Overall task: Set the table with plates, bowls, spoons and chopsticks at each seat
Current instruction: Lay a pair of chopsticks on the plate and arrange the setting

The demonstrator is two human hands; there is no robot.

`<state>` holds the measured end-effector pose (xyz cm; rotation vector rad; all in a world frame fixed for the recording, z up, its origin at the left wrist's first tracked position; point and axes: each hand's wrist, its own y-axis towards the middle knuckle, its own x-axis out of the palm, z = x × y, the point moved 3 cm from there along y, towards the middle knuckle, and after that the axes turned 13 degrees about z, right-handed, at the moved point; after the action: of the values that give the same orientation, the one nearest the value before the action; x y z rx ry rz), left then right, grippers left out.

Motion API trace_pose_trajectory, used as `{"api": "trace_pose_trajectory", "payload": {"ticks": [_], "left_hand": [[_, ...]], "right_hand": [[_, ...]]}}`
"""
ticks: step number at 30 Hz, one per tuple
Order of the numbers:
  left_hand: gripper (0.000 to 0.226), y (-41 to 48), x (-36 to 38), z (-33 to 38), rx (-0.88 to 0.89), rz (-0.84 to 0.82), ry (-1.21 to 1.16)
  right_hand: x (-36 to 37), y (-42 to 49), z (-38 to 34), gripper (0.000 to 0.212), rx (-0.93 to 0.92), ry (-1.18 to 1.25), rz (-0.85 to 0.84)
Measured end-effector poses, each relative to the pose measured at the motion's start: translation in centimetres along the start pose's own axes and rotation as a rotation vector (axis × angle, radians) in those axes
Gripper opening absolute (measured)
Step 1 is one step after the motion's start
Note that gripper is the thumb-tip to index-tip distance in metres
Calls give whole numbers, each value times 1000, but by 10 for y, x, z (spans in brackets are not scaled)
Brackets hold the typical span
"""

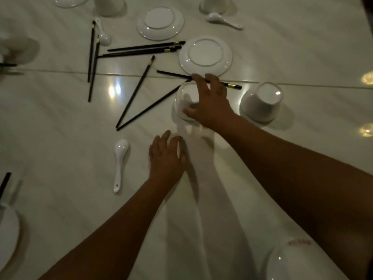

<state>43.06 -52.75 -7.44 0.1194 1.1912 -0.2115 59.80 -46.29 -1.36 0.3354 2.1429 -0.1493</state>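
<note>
My right hand (210, 102) grips an upturned white bowl (185, 98) near the middle of the white table (60, 138), thumb on its near side, fingers over the far side. My left hand (165, 156) hovers flat just below it, fingers apart, holding nothing. A second upturned bowl (261, 102) stands to the right. Two upside-down plates (205, 55) (160, 23) lie beyond. Black chopsticks (137, 91) are scattered left of the bowl, and one (173, 74) runs under my right fingers. A white spoon (120, 158) lies left of my left hand.
More spoons (223, 20) (103, 35) and upturned cups (110, 5) sit at the far side. A bowl (292, 261) stands at the near right edge, another plate (8, 235) with chopsticks at the near left. A seam (60, 71) crosses the tabletop.
</note>
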Motion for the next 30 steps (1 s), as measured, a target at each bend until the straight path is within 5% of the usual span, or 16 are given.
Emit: {"api": "trace_pose_trajectory", "payload": {"ticks": [5,11,16,19,21,24,28,30], "left_hand": [[54,-11,8,-5,53,4,-15],[48,-14,-3,-12,39,-6,-245],[34,-30,-17,-19,-68,-46,-338],[29,-55,-29,-16,-169,-27,-428],[30,-77,-38,-10,-260,-43,-465],[29,-113,-49,11,-367,-100,-618],[27,-163,-55,56,-736,-302,-1067],[30,-178,-54,69,-767,-299,-1062]], "right_hand": [[25,34,-10,112,-2,-195,-195],[26,14,-14,103,-22,-225,-172],[-2,-41,-8,93,181,241,-135],[-26,-94,3,80,559,762,-234],[-36,-137,12,91,870,1040,-289],[-46,-199,29,87,1093,1185,-373],[-49,-270,40,68,1207,1251,-471],[-47,-293,44,61,1203,1248,-482]]}}
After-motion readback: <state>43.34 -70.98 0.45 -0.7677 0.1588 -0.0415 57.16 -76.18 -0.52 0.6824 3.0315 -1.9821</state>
